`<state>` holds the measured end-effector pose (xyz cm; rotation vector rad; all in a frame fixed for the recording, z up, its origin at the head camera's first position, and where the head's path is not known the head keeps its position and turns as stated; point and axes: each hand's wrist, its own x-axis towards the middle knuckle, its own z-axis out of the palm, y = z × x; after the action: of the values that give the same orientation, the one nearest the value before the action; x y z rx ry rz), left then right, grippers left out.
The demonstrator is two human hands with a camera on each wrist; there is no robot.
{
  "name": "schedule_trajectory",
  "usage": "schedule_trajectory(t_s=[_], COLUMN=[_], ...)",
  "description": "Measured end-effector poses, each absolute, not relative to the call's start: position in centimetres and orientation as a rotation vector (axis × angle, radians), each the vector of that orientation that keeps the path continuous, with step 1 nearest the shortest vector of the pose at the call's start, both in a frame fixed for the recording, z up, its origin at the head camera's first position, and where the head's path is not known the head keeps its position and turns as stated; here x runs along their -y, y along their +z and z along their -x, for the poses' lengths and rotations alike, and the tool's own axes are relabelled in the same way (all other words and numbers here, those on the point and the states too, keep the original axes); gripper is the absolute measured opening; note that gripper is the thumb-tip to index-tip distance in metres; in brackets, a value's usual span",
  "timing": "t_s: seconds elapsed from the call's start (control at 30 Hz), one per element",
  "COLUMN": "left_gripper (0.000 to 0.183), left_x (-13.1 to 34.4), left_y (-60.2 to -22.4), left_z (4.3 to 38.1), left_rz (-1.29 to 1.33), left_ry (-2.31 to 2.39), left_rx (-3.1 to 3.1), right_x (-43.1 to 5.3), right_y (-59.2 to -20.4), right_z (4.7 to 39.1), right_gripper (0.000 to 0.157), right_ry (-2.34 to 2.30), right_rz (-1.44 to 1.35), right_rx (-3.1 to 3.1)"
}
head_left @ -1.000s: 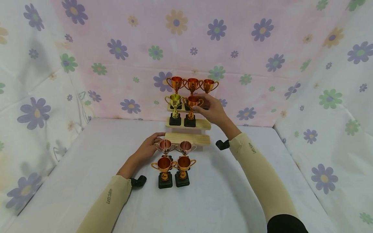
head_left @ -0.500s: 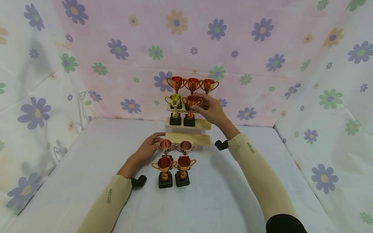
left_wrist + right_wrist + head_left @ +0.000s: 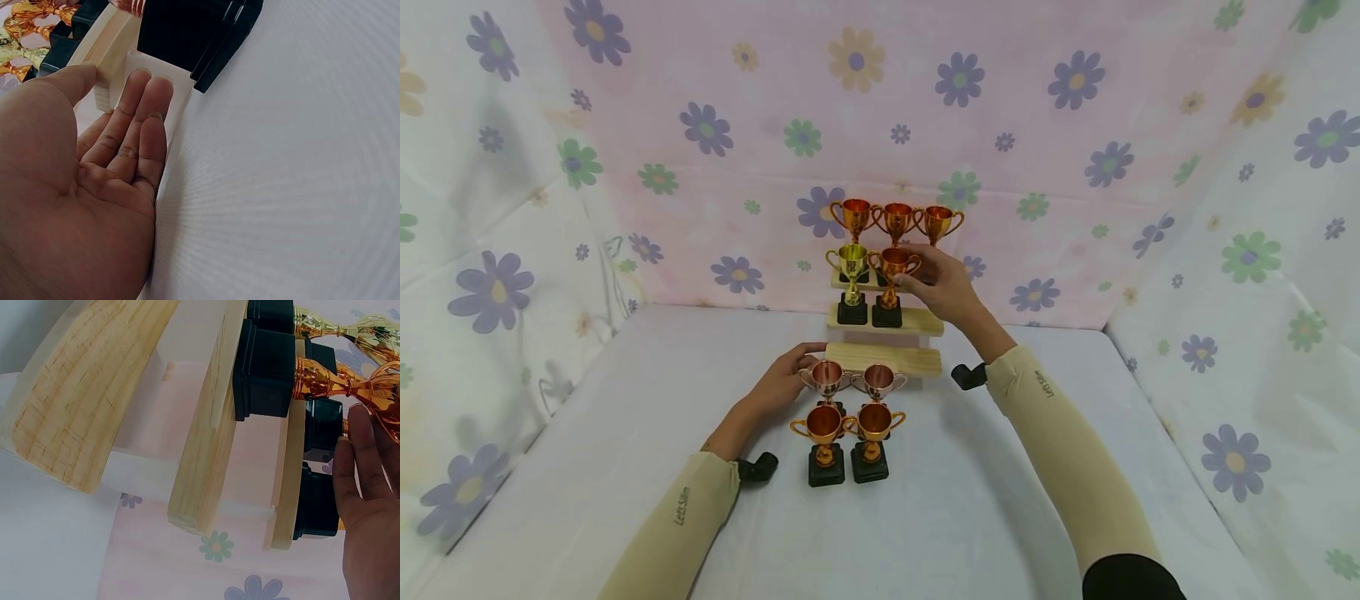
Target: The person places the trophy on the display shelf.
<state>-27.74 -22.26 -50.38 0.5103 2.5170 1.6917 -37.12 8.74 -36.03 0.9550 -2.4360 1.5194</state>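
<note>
A tiered stand with wooden steps [image 3: 883, 358] rises at the middle of the table. My right hand [image 3: 946, 285] holds an orange-gold trophy cup [image 3: 891, 263] by its bowl and stem, thumb in front. Its black base [image 3: 265, 372] sits at the middle step [image 3: 209, 450]. A yellow-gold trophy [image 3: 852, 265] stands close on its left. At the left end of the lowest step, my left hand [image 3: 778, 383] grips the stand; the left wrist view shows the thumb [image 3: 75, 81] against the wood and the fingers [image 3: 128, 115] beside the white support.
Several orange-gold trophies, including one at the right end [image 3: 937, 222], line the top step. On the table before the stand are two rose-gold trophies, one on the right [image 3: 878, 379], and two orange ones, one on the left [image 3: 823, 425]. Flowered cloth [image 3: 895, 100] surrounds the table.
My right hand and the orange-gold trophy have shifted slightly left, closer to the yellow-gold one. The left hand stays at the stand's end.
</note>
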Motion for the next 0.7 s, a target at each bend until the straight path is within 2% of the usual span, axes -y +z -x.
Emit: schedule_trajectory(t_s=[0.23, 0.4, 0.7], left_gripper=[0.059, 0.061, 0.060], left_x=[22.3, 22.2, 22.2], left_y=[-50.4, -50.2, -50.2], left_z=[27.7, 27.6, 27.6], left_rz=[-0.528, -0.521, -0.525], left_ry=[1.689, 1.683, 1.680], left_rx=[-2.519, -2.525, -2.537], right_x=[-8.2, -8.3, -8.5], right_y=[-34.6, -36.1, -36.3], right_z=[35.3, 36.9, 36.9], right_gripper=[0.054, 0.058, 0.062], right_ry=[1.514, 1.496, 1.510], right_rz=[-0.940, -0.956, -0.939], right_rx=[2.448, 2.421, 2.443])
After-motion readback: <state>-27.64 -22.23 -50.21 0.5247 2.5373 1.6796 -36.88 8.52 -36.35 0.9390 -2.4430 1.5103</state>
